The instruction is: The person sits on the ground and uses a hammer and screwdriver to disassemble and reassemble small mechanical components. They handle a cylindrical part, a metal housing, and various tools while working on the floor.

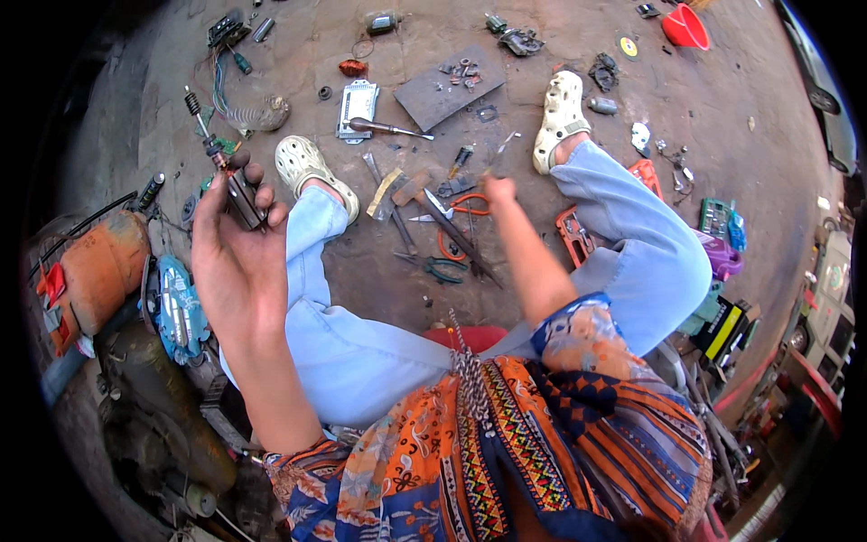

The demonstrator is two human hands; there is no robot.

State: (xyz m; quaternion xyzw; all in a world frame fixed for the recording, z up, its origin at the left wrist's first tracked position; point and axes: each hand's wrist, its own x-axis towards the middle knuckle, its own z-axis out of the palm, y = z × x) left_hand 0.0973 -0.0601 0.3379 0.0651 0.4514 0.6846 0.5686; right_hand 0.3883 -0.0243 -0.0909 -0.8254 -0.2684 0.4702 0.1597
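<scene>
My left hand point(246, 244) is raised at the left, its fingers curled round a motor armature point(242, 197). The armature has a dark cylindrical core and a shaft with a worm-like thread, which points up and away to the left. My right hand point(499, 190) is closed, low over the ground between my feet. A thin, light-tipped piece shows just past its fingers; whether the hand grips it I cannot tell. Close to that hand lie orange-handled scissors point(471, 207), green-handled pliers point(442, 268), a long dark metal bar point(465, 242) and a wooden block point(412, 188).
Farther out are a dark metal plate point(432, 98) with small parts, a white casing point(354, 101) and a screwdriver point(388, 127). A red bucket point(686, 29) stands far right. An orange clay-like pot point(107, 271) and blue packet point(181, 307) are at left, an orange tool case point(574, 237) by my right leg.
</scene>
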